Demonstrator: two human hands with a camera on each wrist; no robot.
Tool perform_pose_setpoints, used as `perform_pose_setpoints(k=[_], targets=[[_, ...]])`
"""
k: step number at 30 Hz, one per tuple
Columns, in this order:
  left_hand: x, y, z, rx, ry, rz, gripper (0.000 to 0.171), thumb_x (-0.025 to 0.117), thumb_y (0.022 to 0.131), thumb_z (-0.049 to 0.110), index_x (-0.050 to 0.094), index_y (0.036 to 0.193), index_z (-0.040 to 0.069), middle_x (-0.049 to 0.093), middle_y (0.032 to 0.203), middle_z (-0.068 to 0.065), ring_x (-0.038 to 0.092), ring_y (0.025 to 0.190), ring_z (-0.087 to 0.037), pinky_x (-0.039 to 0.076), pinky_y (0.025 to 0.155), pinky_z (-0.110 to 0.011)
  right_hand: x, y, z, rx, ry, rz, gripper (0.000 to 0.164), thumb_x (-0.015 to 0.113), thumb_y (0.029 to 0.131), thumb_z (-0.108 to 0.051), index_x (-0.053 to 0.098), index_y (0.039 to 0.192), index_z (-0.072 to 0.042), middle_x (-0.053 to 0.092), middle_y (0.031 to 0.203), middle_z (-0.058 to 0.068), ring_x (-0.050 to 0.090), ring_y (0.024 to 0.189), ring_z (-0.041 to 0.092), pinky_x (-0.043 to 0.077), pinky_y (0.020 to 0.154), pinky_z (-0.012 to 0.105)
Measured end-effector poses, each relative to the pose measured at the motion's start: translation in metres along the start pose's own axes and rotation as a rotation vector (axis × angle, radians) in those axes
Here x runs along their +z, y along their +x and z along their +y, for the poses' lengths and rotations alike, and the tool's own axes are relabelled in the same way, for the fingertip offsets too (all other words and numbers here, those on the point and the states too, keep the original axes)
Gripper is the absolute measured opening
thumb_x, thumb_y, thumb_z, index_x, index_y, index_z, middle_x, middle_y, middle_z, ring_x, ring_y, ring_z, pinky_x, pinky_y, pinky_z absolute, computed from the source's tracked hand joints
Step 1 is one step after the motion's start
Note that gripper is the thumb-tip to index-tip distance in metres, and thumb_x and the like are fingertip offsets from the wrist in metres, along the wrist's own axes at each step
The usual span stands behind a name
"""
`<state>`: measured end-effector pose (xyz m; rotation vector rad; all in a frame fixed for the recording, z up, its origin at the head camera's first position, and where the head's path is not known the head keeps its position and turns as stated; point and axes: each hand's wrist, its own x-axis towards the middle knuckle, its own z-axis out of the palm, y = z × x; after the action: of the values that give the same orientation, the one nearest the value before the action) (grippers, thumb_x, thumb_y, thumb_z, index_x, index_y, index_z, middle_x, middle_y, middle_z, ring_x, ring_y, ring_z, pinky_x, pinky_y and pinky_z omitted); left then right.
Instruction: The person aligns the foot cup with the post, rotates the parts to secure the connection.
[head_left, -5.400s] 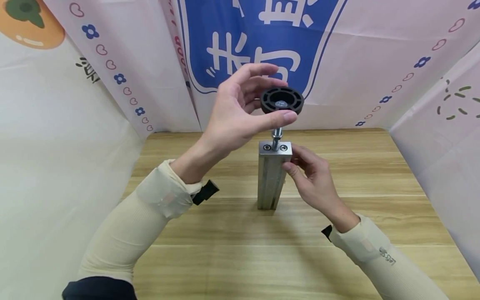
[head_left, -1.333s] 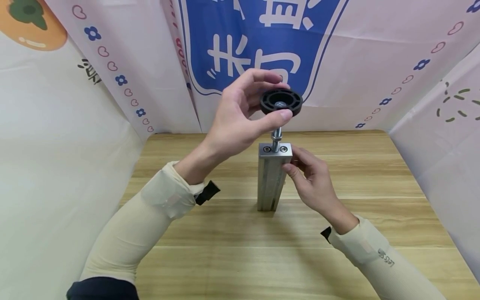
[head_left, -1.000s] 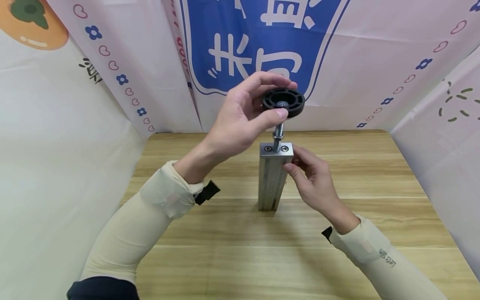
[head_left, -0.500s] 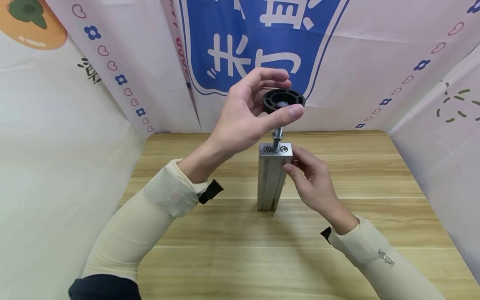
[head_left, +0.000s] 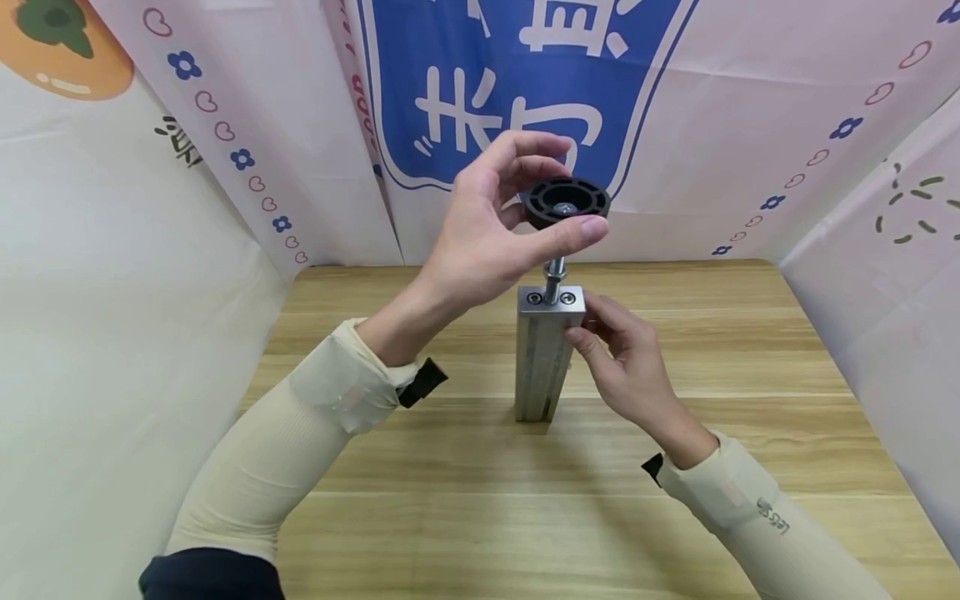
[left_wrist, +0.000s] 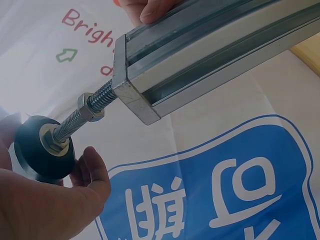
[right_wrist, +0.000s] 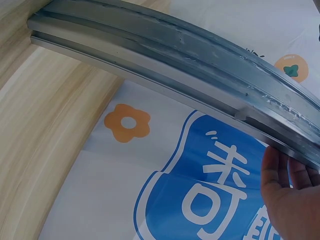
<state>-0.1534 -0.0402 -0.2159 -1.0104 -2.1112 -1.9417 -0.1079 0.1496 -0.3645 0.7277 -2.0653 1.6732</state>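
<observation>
An aluminium extrusion stands upright on the table, a flat end plate with two screws on top. From that plate rises a threaded rod carrying a hex nut and topped by a round black levelling foot. My left hand curls around the foot, thumb along its near rim and fingers at the left and behind. Lower down, my right hand grips the extrusion's upper right side. In the right wrist view its fingers lie against the metal; the grip's far side is hidden.
The wood-grain table spreads around the extrusion's base. Behind it hangs a printed cloth with a blue sign, and pale cloth walls close in the sides. Each wrist bears a small black camera.
The left thumb, drawn back along the foot's rim one second ago, has slid to the right, and the fingers behind have shifted back left. The extrusion and right hand stay put.
</observation>
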Motion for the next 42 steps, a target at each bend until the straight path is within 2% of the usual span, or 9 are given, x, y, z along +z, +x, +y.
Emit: perform_pose_setpoints(k=[6, 10, 13, 17, 24, 27, 31, 35, 42], targets=[[-0.0026, -0.0020, -0.0018, 0.036, 0.010, 0.000, 0.062, 0.082, 0.085, 0.004, 0.053, 0.140, -0.002, 0.068, 0.127, -0.018, 0.068, 0.112, -0.021, 0.057, 0.097, -0.032, -0.0010, 0.0001, -0.0001, 0.002, -0.019, -0.016, 0.042, 0.063, 0.098, 0.008, 0.063, 0.140, 0.003, 0.072, 0.121, 0.016, 0.065, 0.095, 0.009, 0.057, 0.085, 0.018], [-0.0056, -0.0031, -0.0035, 0.059, -0.006, -0.016, 0.059, 0.079, 0.086, 0.003, 0.054, 0.140, -0.002, 0.071, 0.129, -0.018, 0.069, 0.115, -0.019, 0.055, 0.091, -0.034, -0.0015, 0.0004, -0.0001, 0.004, -0.028, -0.024, 0.042, 0.063, 0.099, 0.006, 0.063, 0.141, 0.002, 0.072, 0.122, 0.020, 0.065, 0.096, 0.009, 0.056, 0.085, 0.018], [-0.0075, -0.0036, -0.0042, 0.070, -0.047, -0.045, 0.057, 0.075, 0.088, 0.000, 0.052, 0.141, -0.004, 0.071, 0.133, -0.020, 0.069, 0.119, -0.021, 0.057, 0.095, -0.036, -0.0014, 0.0006, -0.0002, -0.002, -0.021, -0.020, 0.042, 0.063, 0.099, 0.007, 0.063, 0.140, 0.003, 0.071, 0.121, 0.022, 0.065, 0.096, 0.009, 0.057, 0.085, 0.018], [-0.0086, -0.0038, -0.0037, 0.049, -0.097, -0.088, 0.055, 0.069, 0.092, -0.001, 0.050, 0.143, -0.006, 0.068, 0.138, -0.022, 0.069, 0.123, -0.025, 0.057, 0.103, -0.039, -0.0013, 0.0008, -0.0007, -0.009, -0.017, -0.012, 0.044, 0.063, 0.097, 0.011, 0.063, 0.140, 0.004, 0.071, 0.120, 0.023, 0.065, 0.096, 0.008, 0.057, 0.085, 0.018], [-0.0084, -0.0032, -0.0027, 0.023, -0.092, -0.109, 0.058, 0.067, 0.093, 0.003, 0.047, 0.147, -0.004, 0.065, 0.142, -0.021, 0.067, 0.125, -0.024, 0.056, 0.106, -0.039, -0.0013, 0.0006, 0.0000, -0.010, -0.016, -0.007, 0.046, 0.064, 0.094, 0.013, 0.063, 0.139, 0.005, 0.071, 0.119, 0.023, 0.064, 0.094, 0.008, 0.056, 0.083, 0.017], [-0.0077, -0.0021, -0.0018, 0.035, -0.057, -0.095, 0.059, 0.071, 0.091, 0.005, 0.049, 0.145, -0.004, 0.065, 0.141, -0.019, 0.066, 0.126, -0.021, 0.055, 0.106, -0.038, -0.0008, 0.0007, -0.0004, -0.015, -0.011, -0.008, 0.045, 0.064, 0.095, 0.012, 0.063, 0.139, 0.005, 0.071, 0.119, 0.023, 0.064, 0.094, 0.008, 0.056, 0.084, 0.017], [-0.0066, -0.0010, -0.0007, 0.066, 0.075, -0.035, 0.062, 0.079, 0.086, 0.012, 0.054, 0.142, -0.001, 0.064, 0.137, -0.014, 0.064, 0.124, -0.016, 0.056, 0.100, -0.033, -0.0006, 0.0004, -0.0008, -0.013, -0.013, -0.011, 0.044, 0.064, 0.097, 0.009, 0.063, 0.140, 0.003, 0.071, 0.120, 0.022, 0.064, 0.094, 0.008, 0.056, 0.084, 0.017], [-0.0057, -0.0014, 0.0007, 0.068, 0.190, 0.017, 0.067, 0.086, 0.082, 0.018, 0.056, 0.140, 0.003, 0.066, 0.130, -0.011, 0.063, 0.117, -0.013, 0.055, 0.099, -0.030, -0.0009, -0.0001, -0.0004, -0.005, -0.019, -0.013, 0.043, 0.064, 0.098, 0.006, 0.063, 0.141, 0.002, 0.071, 0.122, 0.022, 0.064, 0.095, 0.009, 0.056, 0.085, 0.017], [-0.0053, -0.0015, 0.0030, 0.070, 0.231, 0.044, 0.066, 0.089, 0.081, 0.019, 0.058, 0.137, 0.003, 0.069, 0.119, -0.011, 0.066, 0.108, -0.015, 0.056, 0.096, -0.030, -0.0018, -0.0005, -0.0001, 0.017, -0.031, -0.016, 0.044, 0.064, 0.098, 0.005, 0.062, 0.142, 0.002, 0.071, 0.124, 0.021, 0.065, 0.097, 0.010, 0.056, 0.086, 0.017]])
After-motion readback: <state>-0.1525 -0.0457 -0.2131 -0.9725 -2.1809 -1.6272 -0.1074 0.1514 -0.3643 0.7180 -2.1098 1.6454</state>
